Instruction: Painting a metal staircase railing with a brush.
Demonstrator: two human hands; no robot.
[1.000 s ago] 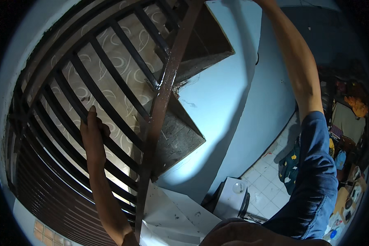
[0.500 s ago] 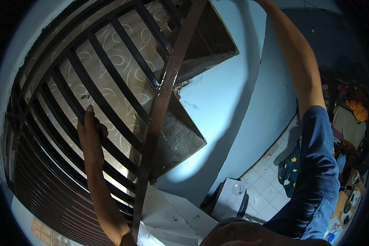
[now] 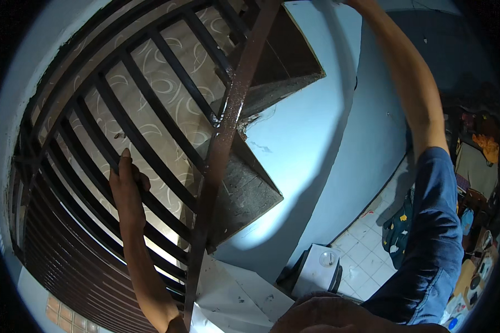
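My left hand (image 3: 129,191) is closed round one dark brown bar of a metal stair railing (image 3: 223,130). Its thumb lies along the bar and the fingers curl behind it. My right arm reaches up across the light blue wall (image 3: 294,133), and only the edge of my right hand (image 3: 361,4) shows at the top of the picture. Its fingers are cut off there, so what it holds, if anything, is hidden. A small greyish patch shows beside it at the upper rim, too little to name. Behind the bars hangs a beige sheet (image 3: 150,108) with pale curved patterns.
Dark, rough stair steps (image 3: 247,194) jut out beyond the railing's slanted rail. Down below are a white box-shaped item (image 3: 316,272) with a round clear lid on it, white floor tiles (image 3: 358,255), and a dark patterned cloth (image 3: 397,238). Assorted household clutter (image 3: 475,183) lines the right side.
The whole view has shifted slightly, with the railing and wall sitting a little further right and lower. My left hand keeps its hold on the bar; slightly more of my right hand shows.
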